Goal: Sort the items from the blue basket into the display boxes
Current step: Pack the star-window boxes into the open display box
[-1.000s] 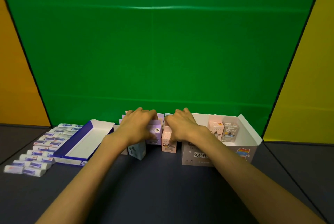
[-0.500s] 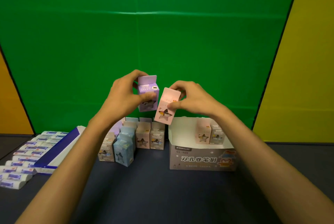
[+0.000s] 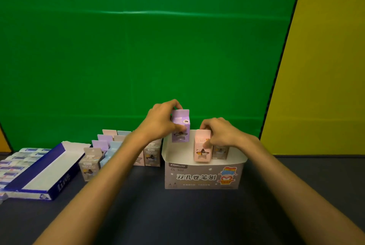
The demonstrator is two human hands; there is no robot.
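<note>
My left hand (image 3: 162, 122) grips a purple carton (image 3: 180, 127) and holds it just above the back left of the grey display box (image 3: 203, 177). A pink carton (image 3: 201, 148) stands inside that box, pinched at its top by my right hand (image 3: 221, 132). Beside the pink one, to its right, a grey carton (image 3: 220, 152) stands in the box. Several more small cartons (image 3: 106, 152) stand in rows on the table left of the box, partly hidden by my left forearm.
A long blue and white display box (image 3: 49, 173) lies at the left, nothing visible inside. Several white and blue wrapped packs (image 3: 17, 161) lie beyond it at the far left edge. Dark table surface lies in front; a green backdrop stands behind.
Both hands lifted a carton each from the rows, raised them, then carried them right and down to the grey box. The pink carton now stands inside it.
</note>
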